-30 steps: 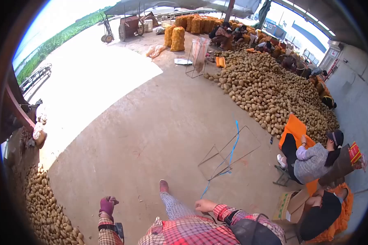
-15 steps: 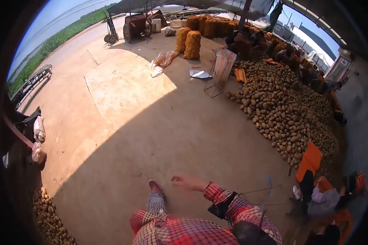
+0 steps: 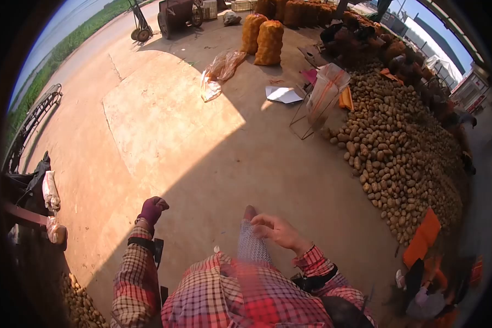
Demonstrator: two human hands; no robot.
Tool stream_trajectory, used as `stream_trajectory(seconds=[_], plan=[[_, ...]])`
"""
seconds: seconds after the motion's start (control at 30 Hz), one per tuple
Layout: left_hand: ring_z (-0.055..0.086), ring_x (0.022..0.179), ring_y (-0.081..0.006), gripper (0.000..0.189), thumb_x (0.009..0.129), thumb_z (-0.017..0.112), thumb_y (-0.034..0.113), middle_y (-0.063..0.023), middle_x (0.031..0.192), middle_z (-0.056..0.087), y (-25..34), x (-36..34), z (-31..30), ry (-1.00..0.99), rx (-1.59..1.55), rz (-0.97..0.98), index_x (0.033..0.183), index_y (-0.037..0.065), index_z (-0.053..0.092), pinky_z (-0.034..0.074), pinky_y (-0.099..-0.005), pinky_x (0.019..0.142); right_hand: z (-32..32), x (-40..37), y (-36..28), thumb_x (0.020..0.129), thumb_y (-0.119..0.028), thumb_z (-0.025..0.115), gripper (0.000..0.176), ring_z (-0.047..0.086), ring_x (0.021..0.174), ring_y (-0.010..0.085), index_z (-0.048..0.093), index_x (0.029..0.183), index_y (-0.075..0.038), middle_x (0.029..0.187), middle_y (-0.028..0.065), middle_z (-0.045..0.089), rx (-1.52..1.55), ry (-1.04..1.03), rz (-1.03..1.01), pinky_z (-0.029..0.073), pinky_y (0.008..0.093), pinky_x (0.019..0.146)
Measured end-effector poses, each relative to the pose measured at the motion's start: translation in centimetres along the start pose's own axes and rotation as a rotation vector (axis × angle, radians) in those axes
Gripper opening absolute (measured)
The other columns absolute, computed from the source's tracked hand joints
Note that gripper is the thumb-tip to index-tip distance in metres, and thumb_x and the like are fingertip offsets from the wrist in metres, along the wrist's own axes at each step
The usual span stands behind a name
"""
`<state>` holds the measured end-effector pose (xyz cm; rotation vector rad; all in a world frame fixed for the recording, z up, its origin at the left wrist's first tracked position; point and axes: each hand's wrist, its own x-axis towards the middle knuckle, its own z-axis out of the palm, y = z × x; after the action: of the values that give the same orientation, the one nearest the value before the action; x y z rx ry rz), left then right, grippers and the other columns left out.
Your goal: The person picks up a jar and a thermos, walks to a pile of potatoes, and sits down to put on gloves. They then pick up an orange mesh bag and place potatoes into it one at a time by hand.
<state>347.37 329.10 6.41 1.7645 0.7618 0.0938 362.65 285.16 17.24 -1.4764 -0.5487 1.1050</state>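
My left hand (image 3: pixel 154 210), in a purple fingerless glove, hangs over the concrete floor (image 3: pixel 202 175) near the edge of the shade. Its fingers are curled in, and nothing shows in them. Bare and loosely bent, my right hand (image 3: pixel 279 232) is in front of my body, beside my leg in grey patterned trousers (image 3: pixel 252 249). Its fingers are a little apart and it holds nothing. Both forearms wear red checked sleeves with black straps.
Potatoes (image 3: pixel 388 147) lie heaped at the right, with people along the far side. Before the heap stands a wire frame with a mesh sack (image 3: pixel 327 95). Full orange sacks (image 3: pixel 269 44) stand ahead. A person (image 3: pixel 426 295) sits at lower right. More potatoes (image 3: pixel 82 303) lie lower left.
My left hand has come into view at the left. My right hand has moved right and its fingers have bent. The wire frame and heap appear nearer as the view shifts.
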Motion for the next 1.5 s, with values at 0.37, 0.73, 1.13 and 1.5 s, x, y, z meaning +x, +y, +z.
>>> stream_trajectory(seconds=[0.37,0.73,1.13,1.5], plan=[[0.065,0.072,-0.0212,0.028,0.093,0.057,0.024,-0.0108,0.084,0.069,0.9,16.4,6.5,0.020,0.024,-0.643,0.093,-0.002,0.066,0.052,-0.0347,0.066,-21.7,25.3,-34.7,0.086,-0.071,0.044,0.087,0.054,0.114,0.0218,0.037,0.138,-0.002,0.128,0.0149,0.052,0.407,-0.513,-0.516,0.043,0.0367,0.095],[0.061,0.061,-0.0170,0.019,0.085,0.057,0.006,-0.0110,0.070,0.066,16.1,64.5,10.4,-0.161,-0.052,-0.507,0.069,-0.002,0.063,0.050,-0.0346,0.057,-49.5,58.1,-34.2,0.097,-0.053,0.043,0.051,0.064,0.087,0.0205,0.049,0.118,-0.007,0.099,0.0105,0.064,0.853,0.308,-0.229,0.050,0.0343,0.076],[0.066,0.080,-0.0237,0.036,0.087,0.059,0.039,-0.0123,0.082,0.069,51.4,104.7,36.6,-0.657,0.839,0.211,0.090,0.005,0.070,0.050,-0.0365,0.077,-75.8,70.4,-13.0,0.092,-0.024,0.059,0.027,0.065,0.078,0.0148,0.055,0.114,-0.008,0.095,0.0040,0.064,0.056,0.454,0.615,0.051,0.0287,0.063],[0.062,0.073,-0.0226,0.023,0.084,0.063,0.030,-0.0098,0.079,0.066,58.7,124.2,54.1,-1.225,0.862,0.712,0.086,0.008,0.068,0.050,-0.0391,0.067,-93.0,78.1,-18.2,0.083,-0.016,0.064,0.037,0.065,0.092,0.0273,0.062,0.120,-0.008,0.107,0.0148,0.067,-0.190,0.334,0.395,0.049,0.0375,0.083]])
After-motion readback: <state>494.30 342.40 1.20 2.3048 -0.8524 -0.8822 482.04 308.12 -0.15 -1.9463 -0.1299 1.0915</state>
